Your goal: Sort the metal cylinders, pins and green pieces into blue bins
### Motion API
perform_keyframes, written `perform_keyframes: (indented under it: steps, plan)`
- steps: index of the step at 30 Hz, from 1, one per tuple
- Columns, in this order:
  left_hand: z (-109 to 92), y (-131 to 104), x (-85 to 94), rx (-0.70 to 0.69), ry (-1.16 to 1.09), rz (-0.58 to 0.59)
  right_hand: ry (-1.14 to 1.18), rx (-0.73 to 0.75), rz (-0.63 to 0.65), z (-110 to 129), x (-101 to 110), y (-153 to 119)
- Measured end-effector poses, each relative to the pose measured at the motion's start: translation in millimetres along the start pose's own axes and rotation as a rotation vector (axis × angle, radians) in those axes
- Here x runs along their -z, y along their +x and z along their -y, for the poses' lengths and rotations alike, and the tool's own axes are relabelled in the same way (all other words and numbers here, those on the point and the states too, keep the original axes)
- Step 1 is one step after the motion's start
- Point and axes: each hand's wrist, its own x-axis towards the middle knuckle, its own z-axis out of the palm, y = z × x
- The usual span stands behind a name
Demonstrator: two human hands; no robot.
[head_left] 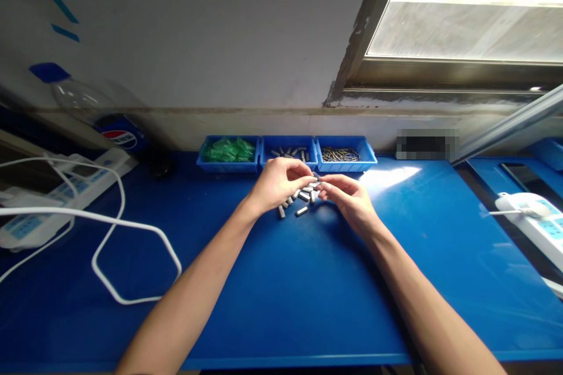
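My left hand [281, 180] is closed in a pinch, its fingertips on a small grey metal cylinder [316, 176]. From the other side my right hand [350, 199] also pinches at this piece, so the fingertips of both hands nearly meet. Too little of the cylinder shows to make out its ends. Below the fingers, a loose pile of similar metal cylinders [304, 195] lies on the blue table [281, 293], partly covered by my left hand. One single cylinder [301, 211] rests a little nearer to me.
Behind my hands stand three joined blue bins: one with green plastic packets [231, 150], one with metal cylinders [290, 152], one with thin brass-coloured screws or pins [341, 154]. White cables [165, 234] and a power strip [65, 193] lie left, beside a Pepsi bottle [118, 132]. Another power strip [539, 222] is right.
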Motion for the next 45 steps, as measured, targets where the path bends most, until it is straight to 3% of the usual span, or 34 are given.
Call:
perform_keyframes:
  steps: [2, 7, 9, 14, 20, 27, 34, 40, 45]
  plan:
    - [4, 2, 0.5, 0.000, -0.006, -0.049, 0.015, -0.009, -0.003, 0, 0, 0]
    - [14, 5, 1.9, -0.061, -0.015, -0.315, 0.017, -0.021, -0.018, -2, 1, 1]
    - [15, 6, 3.9, -0.090, -0.004, -0.332, 0.016, -0.025, -0.017, -3, 2, 1]
    - [9, 4, 12.9, -0.153, 0.255, -0.231, 0.018, -0.031, -0.006, -2, 2, 1]
    - [7, -4, 19.4, -0.034, 0.629, 0.048, 0.022, -0.035, -0.009, 1, 1, 0]
    - [15, -4, 14.8, -0.006, 0.799, 0.060, 0.048, -0.039, -0.004, 2, 1, -1]
    - [8, -5, 6.1, 0.073, 1.048, 0.100, 0.068, -0.050, -0.010, 3, -1, -1]
    - [4, -4, 6.3, 0.059, 0.980, 0.069, 0.066, -0.051, -0.010, 4, -1, -1]
    - [-1, -2, 6.6, -0.142, 0.615, 0.045, 0.063, -0.044, -0.016, 1, 1, 0]
